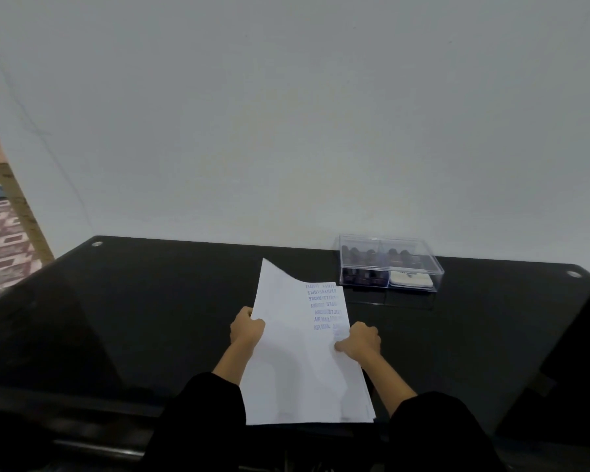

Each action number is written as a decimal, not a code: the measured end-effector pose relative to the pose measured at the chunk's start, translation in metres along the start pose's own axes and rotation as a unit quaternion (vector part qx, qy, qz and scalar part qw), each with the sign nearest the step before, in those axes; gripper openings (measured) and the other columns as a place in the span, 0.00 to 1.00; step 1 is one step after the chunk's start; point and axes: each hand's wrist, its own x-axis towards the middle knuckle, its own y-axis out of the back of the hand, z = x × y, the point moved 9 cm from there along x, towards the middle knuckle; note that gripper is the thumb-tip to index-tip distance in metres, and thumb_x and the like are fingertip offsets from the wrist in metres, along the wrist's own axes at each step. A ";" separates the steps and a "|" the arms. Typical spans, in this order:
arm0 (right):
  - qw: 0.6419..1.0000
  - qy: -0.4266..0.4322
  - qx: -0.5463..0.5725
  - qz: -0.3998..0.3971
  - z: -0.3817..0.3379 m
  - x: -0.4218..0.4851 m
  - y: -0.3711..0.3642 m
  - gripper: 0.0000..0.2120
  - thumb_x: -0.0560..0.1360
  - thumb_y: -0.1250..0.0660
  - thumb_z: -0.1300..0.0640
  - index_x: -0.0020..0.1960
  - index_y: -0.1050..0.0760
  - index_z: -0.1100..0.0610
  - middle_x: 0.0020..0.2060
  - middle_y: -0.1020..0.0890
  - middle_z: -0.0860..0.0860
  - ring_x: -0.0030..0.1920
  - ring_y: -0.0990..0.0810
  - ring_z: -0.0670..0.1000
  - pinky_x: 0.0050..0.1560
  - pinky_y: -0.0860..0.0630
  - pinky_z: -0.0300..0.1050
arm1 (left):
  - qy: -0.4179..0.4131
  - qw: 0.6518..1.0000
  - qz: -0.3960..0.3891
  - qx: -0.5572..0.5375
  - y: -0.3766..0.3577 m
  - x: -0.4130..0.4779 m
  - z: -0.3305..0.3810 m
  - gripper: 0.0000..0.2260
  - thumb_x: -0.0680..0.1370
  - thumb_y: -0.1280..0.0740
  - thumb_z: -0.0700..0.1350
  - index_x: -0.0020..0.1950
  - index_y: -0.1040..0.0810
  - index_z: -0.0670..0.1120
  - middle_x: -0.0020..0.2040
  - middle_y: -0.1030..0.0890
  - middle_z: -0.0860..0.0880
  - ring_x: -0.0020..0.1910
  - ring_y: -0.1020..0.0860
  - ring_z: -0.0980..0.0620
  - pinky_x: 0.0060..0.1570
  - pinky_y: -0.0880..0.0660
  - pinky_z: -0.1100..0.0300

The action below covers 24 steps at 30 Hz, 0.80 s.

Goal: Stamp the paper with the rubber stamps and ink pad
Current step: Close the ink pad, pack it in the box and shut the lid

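The left edge of the paper (297, 362) is gripped by the left hand (247, 328), with the fingers curled round it, so that the top sheet is lifted and bowed. The right edge is held by the right hand (361, 340). Its thumb is laid on the sheet and the other fingers are curled at the edge, apparently in a pinch.

The paper is found at lower centre of the frame, with its long axis running from the bottom edge upward. The sheets are thin, white, limp and stacked, and blue-violet stamped words (327, 310) are seen at their upper right.

Just beyond that corner, up and to the right of the hands, a clear hard-walled box (423, 264) is set, seemingly lidded. Dark-handled rubber stamps (361, 258) are kept inside it, and a pale flat ink pad (411, 280) lies in its near right compartment. The right hand is judged the nearer to the box.

Everything is borne by a black, glossy table (150, 318).
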 end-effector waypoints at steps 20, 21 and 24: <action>0.897 0.172 0.406 0.008 -0.053 -0.009 0.054 0.18 0.76 0.39 0.69 0.64 0.29 0.60 0.61 0.23 0.57 0.61 0.25 0.58 0.63 0.28 0.56 | -0.102 0.936 -0.122 -0.313 0.028 -0.016 0.069 0.15 0.75 0.33 0.35 0.60 0.26 0.43 0.57 0.22 0.42 0.57 0.23 0.41 0.60 0.27 0.42; 0.890 0.189 0.413 0.027 -0.060 -0.013 0.062 0.18 0.77 0.39 0.69 0.65 0.29 0.60 0.61 0.23 0.56 0.61 0.25 0.57 0.63 0.28 0.55 | -0.112 0.932 -0.116 -0.325 0.031 -0.017 0.079 0.13 0.75 0.33 0.35 0.59 0.26 0.43 0.57 0.22 0.42 0.55 0.23 0.41 0.59 0.27 0.43; 0.860 0.232 0.450 0.068 -0.076 -0.024 0.082 0.18 0.78 0.41 0.69 0.67 0.31 0.60 0.59 0.24 0.52 0.59 0.26 0.52 0.61 0.27 0.49 | -0.144 0.918 -0.106 -0.353 0.040 -0.022 0.107 0.12 0.76 0.36 0.34 0.59 0.27 0.40 0.55 0.22 0.42 0.51 0.22 0.44 0.55 0.26 0.48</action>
